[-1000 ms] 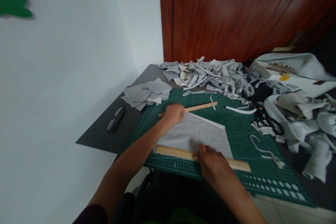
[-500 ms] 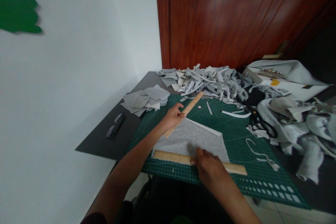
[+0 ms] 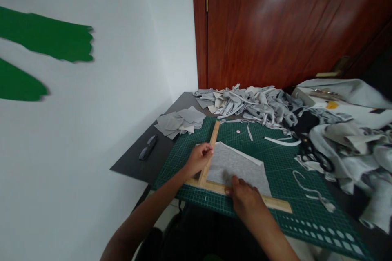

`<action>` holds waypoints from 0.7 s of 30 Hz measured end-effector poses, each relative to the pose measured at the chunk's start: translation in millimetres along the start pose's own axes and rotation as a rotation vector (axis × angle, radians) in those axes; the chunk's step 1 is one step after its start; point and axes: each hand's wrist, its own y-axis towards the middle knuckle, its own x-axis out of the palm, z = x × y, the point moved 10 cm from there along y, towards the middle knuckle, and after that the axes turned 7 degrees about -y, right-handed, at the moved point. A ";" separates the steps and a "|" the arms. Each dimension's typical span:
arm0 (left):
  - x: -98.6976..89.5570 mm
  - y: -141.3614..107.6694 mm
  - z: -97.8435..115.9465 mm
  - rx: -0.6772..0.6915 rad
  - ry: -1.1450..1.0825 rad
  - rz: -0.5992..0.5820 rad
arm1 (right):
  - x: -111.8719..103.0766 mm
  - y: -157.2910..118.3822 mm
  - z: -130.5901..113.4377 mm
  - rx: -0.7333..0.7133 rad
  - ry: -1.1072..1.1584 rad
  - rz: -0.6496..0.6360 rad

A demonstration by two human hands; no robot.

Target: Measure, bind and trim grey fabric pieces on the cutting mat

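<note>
A piece of grey fabric (image 3: 241, 166) lies on the green cutting mat (image 3: 275, 163). One wooden ruler (image 3: 277, 204) runs along the fabric's near edge, and my right hand (image 3: 246, 197) rests on it with fingers bent together, gripping or pressing it. My left hand (image 3: 199, 158) pinches a second wooden ruler (image 3: 215, 131), which stretches away from me over the fabric's left part. The near end of this second ruler meets the first ruler near its left end. Part of the second ruler is hidden behind my left fingers.
Glasses (image 3: 148, 147) and a stack of grey fabric pieces (image 3: 180, 121) lie at the left. A heap of scraps (image 3: 254, 102) is at the back. Black scissors (image 3: 315, 155), loose strips, crumpled fabric (image 3: 346, 142) and a white box (image 3: 352, 110) sit at the right.
My left hand has swung the second ruler more upright and brought its near end down onto the first ruler. My right hand stays on the first ruler. The view has shifted slightly.
</note>
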 end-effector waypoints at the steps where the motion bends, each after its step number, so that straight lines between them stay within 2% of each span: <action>1: -0.9 -2.7 -0.1 -0.001 0.030 -0.014 | 0.2 -0.3 -0.8 -0.010 -0.002 -0.001; 6: -3.2 -15.2 11.1 0.024 0.215 -0.095 | 0.2 -0.4 1.0 -0.005 -0.004 0.001; 9: -1.6 -24.0 20.2 0.074 0.455 -0.158 | -0.4 -0.9 0.4 -0.025 0.004 0.022; 12: 2.7 -27.3 20.4 0.112 0.705 -0.226 | -0.8 -2.1 0.4 -0.041 0.003 0.046; 16: -3.4 -13.8 11.1 0.064 0.811 -0.200 | -0.2 -3.2 0.2 -0.049 -0.001 0.054; 21: -8.3 14.3 5.8 0.039 0.833 -0.202 | -1.1 -2.6 1.1 -0.044 -0.009 0.082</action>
